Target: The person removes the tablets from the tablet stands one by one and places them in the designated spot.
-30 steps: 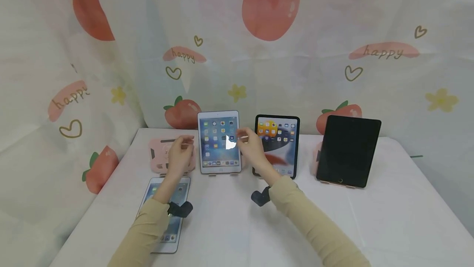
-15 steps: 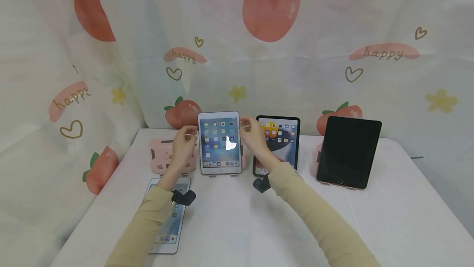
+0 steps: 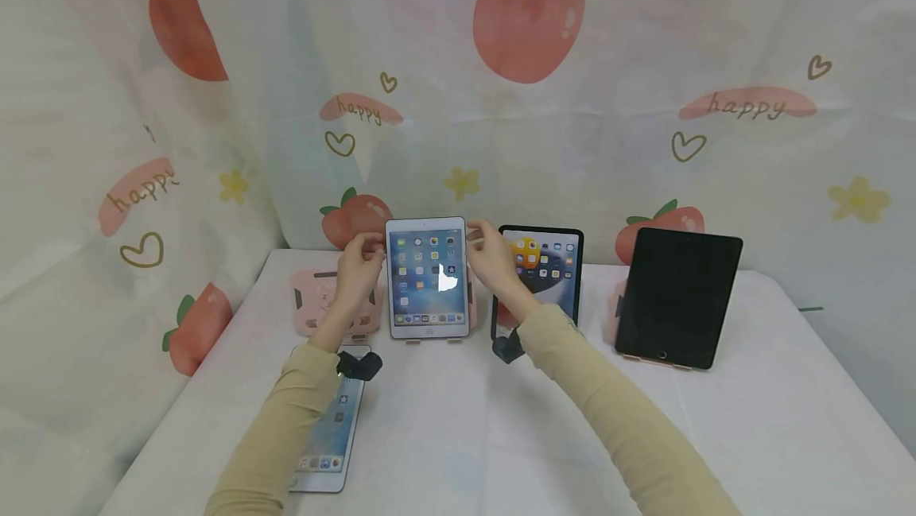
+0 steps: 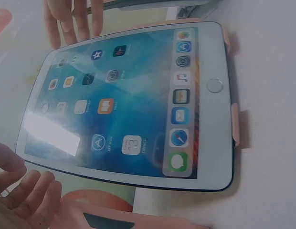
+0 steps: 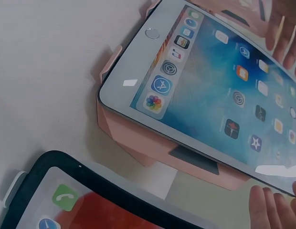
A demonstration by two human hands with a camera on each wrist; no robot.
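A white-framed tablet with a lit home screen stands tilted back on a pink stand, whose lower lips sit under its bottom edge. My left hand is at the upper left edge of this tablet; in the left wrist view its thumb and loosely bent fingers are right at the rim. On the opposite side, my right hand has its fingertips at the upper right edge, thumb toward the front in the right wrist view. Neither hand's fingers are wrapped round the tablet.
An unoccupied pink stand is to the left, with another white tablet lying flat before it, partly under my left forearm. To the right stand a black-framed lit tablet and a dark-screened tablet. A printed cloth hangs behind.
Both hands have moved up along the sides of the standing tablet. My left hand has come in from the left to its edge; my right hand has shifted slightly outward. The tablets stay put.
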